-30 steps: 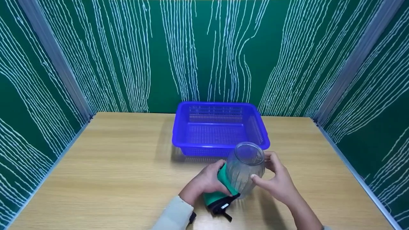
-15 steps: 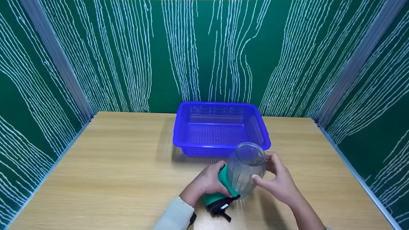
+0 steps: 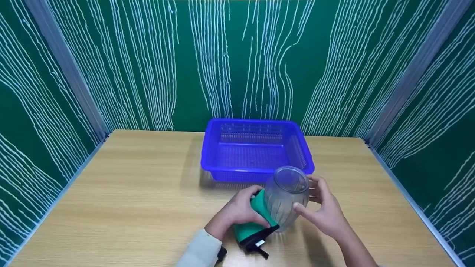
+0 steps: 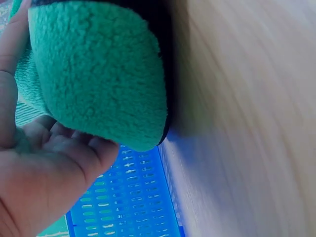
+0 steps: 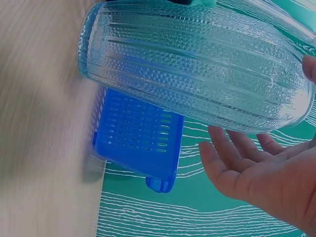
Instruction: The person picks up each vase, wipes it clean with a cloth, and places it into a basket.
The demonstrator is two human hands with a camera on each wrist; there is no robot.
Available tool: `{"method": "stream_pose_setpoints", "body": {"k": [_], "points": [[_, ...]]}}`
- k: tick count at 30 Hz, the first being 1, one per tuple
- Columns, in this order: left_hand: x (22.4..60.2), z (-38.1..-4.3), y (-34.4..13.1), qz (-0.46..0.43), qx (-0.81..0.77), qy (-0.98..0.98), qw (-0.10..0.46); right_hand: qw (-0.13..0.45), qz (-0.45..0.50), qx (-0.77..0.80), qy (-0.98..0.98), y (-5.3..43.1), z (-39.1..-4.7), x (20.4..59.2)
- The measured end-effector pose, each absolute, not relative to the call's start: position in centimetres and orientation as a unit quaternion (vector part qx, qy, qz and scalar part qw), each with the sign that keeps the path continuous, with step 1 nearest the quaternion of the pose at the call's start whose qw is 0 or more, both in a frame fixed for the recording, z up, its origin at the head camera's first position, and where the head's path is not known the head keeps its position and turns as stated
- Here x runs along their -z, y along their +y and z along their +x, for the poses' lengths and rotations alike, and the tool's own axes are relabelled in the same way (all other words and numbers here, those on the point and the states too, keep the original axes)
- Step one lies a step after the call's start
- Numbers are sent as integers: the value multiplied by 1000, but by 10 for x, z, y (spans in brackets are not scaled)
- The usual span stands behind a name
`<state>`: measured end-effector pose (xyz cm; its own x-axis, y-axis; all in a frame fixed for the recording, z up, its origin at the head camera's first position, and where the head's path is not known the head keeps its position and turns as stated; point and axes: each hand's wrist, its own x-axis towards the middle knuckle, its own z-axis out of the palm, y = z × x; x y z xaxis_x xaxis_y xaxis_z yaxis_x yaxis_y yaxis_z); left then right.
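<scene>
My left hand [image 3: 241,207] holds a green fleecy pad with black trim [image 3: 249,230], thumb on the near side and fingers on the far side. The pad has a white tag and a black strap; its fuzzy face fills the upper left wrist view. Against the pad's right side stands a clear, ribbed glass vase [image 3: 285,207], its dimpled surface plain in the right wrist view. My right hand [image 3: 324,209] is at the vase's right side, its thumb tip against the glass. In the right wrist view its fingers [image 5: 229,153] are loosely extended along the vase's edge.
A blue perforated basket [image 3: 256,170] stands behind the vase at the back of the wooden table [image 3: 130,193]. Green walls with white wavy lines [image 3: 156,66] enclose the back and sides. A small black object [image 3: 222,254] shows by the left sleeve.
The green pad has shifted slightly left with my left hand. My right fingers have spread a little more beside the vase. The vase has hardly moved.
</scene>
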<state>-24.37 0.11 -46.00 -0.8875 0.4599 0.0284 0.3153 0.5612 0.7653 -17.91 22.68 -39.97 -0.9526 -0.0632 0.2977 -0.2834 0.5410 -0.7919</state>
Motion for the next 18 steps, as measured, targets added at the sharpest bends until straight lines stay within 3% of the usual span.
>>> {"method": "stream_pose_setpoints", "body": {"k": [18], "points": [[433, -244, -5, 210, -546, 810, 45, 124, 111, -488, -857, 227, -180, 400]]}}
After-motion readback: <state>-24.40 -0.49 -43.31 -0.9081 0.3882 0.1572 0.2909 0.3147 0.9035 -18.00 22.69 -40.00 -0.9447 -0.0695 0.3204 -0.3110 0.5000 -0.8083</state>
